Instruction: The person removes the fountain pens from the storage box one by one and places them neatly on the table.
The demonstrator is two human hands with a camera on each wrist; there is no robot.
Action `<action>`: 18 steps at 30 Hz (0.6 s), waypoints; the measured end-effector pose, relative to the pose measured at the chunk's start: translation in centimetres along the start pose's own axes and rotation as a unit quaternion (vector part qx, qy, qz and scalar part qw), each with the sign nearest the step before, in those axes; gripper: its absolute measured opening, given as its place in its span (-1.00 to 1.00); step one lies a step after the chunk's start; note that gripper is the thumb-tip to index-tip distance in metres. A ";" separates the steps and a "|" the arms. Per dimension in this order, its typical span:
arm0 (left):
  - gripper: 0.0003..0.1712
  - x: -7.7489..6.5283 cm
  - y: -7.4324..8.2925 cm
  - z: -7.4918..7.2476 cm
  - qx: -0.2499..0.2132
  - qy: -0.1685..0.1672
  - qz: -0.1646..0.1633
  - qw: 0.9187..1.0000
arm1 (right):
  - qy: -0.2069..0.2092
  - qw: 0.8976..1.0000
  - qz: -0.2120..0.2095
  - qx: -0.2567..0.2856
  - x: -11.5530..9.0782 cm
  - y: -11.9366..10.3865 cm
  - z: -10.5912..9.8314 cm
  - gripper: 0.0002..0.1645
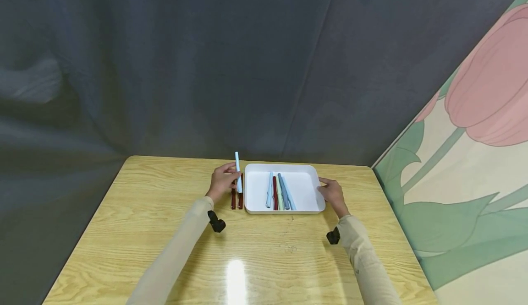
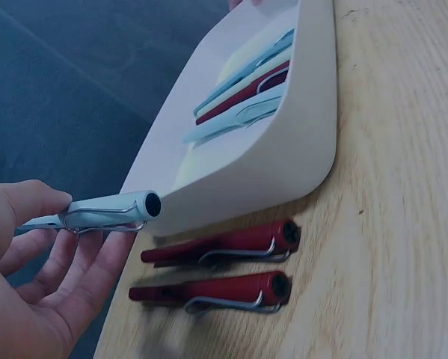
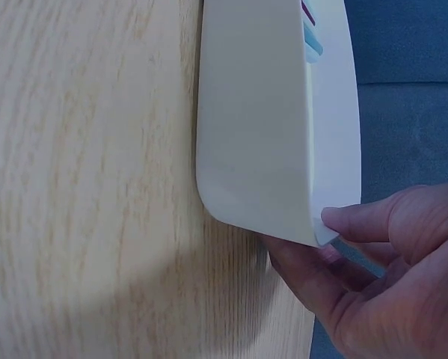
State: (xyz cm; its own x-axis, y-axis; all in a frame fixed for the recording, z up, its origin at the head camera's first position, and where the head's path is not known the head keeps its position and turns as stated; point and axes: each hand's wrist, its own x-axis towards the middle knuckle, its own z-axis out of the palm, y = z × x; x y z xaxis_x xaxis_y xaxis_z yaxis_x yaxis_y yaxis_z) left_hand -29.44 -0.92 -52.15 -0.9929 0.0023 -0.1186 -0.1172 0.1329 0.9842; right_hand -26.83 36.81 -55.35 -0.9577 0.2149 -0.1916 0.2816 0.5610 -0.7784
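My left hand (image 1: pixel 223 180) pinches a light blue pen (image 2: pixel 111 211) between thumb and fingers, above the table just left of the white tray (image 1: pixel 255 212). Two dark red pens with metal clips lie side by side below it, one nearer the tray (image 2: pixel 224 243) and one farther out (image 2: pixel 209 290). Inside the tray several pens lie roughly parallel, among them a dark red pen (image 1: pixel 275 193), a pale green pen (image 1: pixel 279 194) and a blue-grey pen (image 1: pixel 283 190). My right hand (image 1: pixel 332 193) grips the tray's right end, thumb over the rim and fingers beneath it.
The wooden table (image 1: pixel 165 231) ends at its back edge just behind the tray, against a dark curtain (image 1: pixel 206 67). A wall with a tulip picture (image 1: pixel 474 158) borders the right side. Each wrist wears a small black device (image 1: pixel 217 222).
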 end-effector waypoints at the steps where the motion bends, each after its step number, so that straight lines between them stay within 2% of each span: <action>1: -0.49 0.0 0.0 -0.2 -0.001 -0.001 -0.003 1.000 | 0.001 1.000 0.001 0.000 0.0 0.0 0.0 -0.48; 8: -0.51 -0.3 -0.5 -1.9 0.020 0.011 -0.023 0.999 | -0.006 1.000 0.003 0.007 -0.2 -0.4 0.3 -0.48; 18: -0.62 -0.7 -1.5 -3.1 0.063 0.032 -0.046 0.996 | 0.000 1.000 0.005 -0.005 0.2 -0.2 0.1 -0.49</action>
State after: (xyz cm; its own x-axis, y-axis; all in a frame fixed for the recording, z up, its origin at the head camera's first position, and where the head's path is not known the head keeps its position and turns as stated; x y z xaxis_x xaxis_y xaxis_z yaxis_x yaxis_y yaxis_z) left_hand -28.64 -4.23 -53.08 -0.9778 -0.0773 -0.1950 -0.2084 0.2524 0.9449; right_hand -27.09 36.67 -55.28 -0.9548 0.2208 -0.1990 0.2917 0.5669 -0.7704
